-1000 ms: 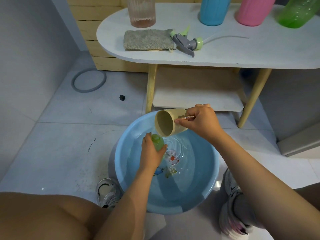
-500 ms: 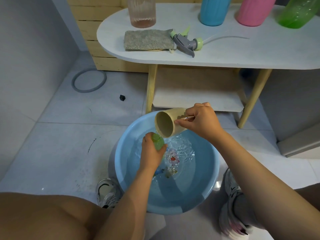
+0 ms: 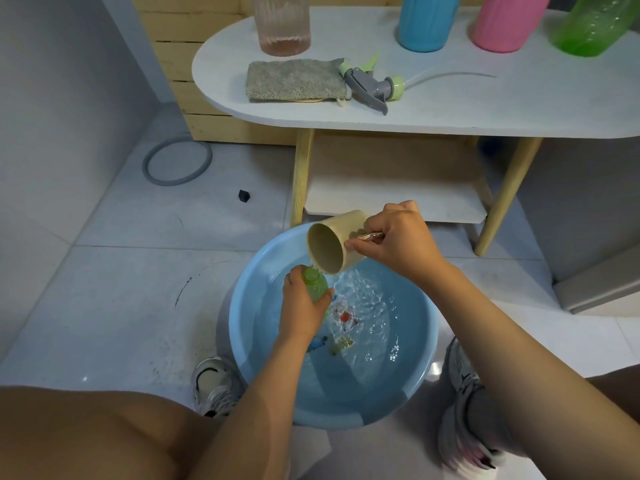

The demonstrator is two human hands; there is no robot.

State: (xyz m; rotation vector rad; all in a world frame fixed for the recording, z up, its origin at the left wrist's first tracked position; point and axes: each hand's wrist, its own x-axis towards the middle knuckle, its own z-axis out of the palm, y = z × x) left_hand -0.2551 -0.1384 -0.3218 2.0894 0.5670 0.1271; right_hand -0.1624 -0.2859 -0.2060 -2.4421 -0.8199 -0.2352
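Right hand [image 3: 401, 242] gripping tilted beige cup [image 3: 332, 241] by its handle, left hand [image 3: 303, 308] clasping small green bottle [image 3: 314, 283], both over water-filled blue basin [image 3: 424, 327].

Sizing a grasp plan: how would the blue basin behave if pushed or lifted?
Probably heavy: the basin holds a good pool of water. The water, rippling under the cup, would likely slosh with any quick shove. On the smooth tile floor it may slide rather than tip, given its wide, low shape.

White table [image 3: 485, 109] bearing grey cloth [image 3: 294, 79], spray nozzle [image 3: 372, 86], ribbed glass [image 3: 282, 22], blue bottle [image 3: 427, 20], pink bottle [image 3: 505, 20], large green bottle [image 3: 595, 24]
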